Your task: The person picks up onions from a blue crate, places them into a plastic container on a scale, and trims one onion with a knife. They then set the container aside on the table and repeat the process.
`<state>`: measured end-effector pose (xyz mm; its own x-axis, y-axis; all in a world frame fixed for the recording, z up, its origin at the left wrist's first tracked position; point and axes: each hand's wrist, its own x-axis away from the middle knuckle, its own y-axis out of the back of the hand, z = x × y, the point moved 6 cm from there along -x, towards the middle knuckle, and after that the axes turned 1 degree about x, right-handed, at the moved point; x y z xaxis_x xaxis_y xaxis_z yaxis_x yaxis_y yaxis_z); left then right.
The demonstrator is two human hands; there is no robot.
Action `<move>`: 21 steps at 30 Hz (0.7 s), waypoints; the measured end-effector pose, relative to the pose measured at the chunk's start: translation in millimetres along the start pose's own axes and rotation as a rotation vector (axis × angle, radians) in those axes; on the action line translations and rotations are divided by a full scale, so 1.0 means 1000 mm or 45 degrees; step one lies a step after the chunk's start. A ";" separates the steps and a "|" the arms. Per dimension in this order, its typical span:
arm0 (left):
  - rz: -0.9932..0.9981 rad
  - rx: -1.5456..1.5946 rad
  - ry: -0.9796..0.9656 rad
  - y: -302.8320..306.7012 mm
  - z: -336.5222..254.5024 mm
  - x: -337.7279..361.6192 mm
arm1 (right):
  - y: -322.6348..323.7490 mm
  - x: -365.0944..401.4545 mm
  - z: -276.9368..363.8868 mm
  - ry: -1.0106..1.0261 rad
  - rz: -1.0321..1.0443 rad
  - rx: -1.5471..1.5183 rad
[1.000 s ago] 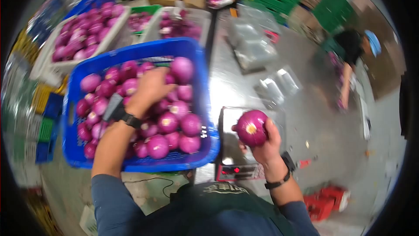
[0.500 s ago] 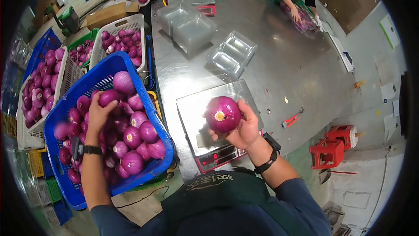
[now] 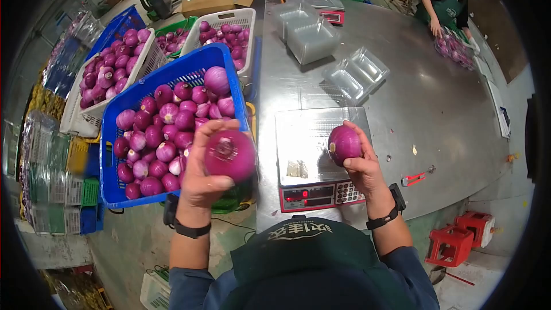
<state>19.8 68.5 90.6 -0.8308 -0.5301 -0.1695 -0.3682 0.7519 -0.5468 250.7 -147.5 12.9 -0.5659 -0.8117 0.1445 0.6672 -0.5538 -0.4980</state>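
In my left hand (image 3: 201, 172) is a large red onion (image 3: 229, 155), held up close to the camera at the right edge of the blue crate (image 3: 175, 195). That crate is full of red onions (image 3: 153, 136). My right hand (image 3: 367, 169) grips another red onion (image 3: 346, 145) above the right part of the scale (image 3: 304, 164). The scale has a flat plate, a red display and a keypad. Beyond it, clear plastic trays (image 3: 357, 76) lie on the metal table (image 3: 402, 115), and a taller stack of trays (image 3: 310, 37) stands behind them.
White crates (image 3: 252, 23) of onions stand behind and left of the blue one. A red-handled tool (image 3: 414, 179) lies at the table's right. Two co-workers handle onions at the far side. Red stools (image 3: 451, 245) are at the lower right.
My left hand has come up out of the crate with an onion and moved right. My right hand has turned its onion sideways. The view has shifted left.
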 end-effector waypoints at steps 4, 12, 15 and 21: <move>0.011 -0.069 0.144 -0.037 0.045 0.007 | 0.024 0.008 0.010 0.045 0.005 0.252; 0.028 -0.626 0.118 -0.077 0.117 -0.012 | 0.030 0.006 0.039 0.320 0.063 1.146; 0.011 -0.986 0.056 -0.081 0.134 -0.023 | 0.029 0.002 0.043 0.563 0.097 1.453; 0.284 -1.871 -0.256 -0.079 0.168 -0.045 | 0.028 -0.014 0.023 0.642 0.268 1.821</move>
<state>156.1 -32.9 3.5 -0.9002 -0.3064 -0.3094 -0.4257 0.4702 0.7731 288.1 -155.8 16.2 -0.3076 -0.9140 -0.2648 0.4795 -0.3892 0.7865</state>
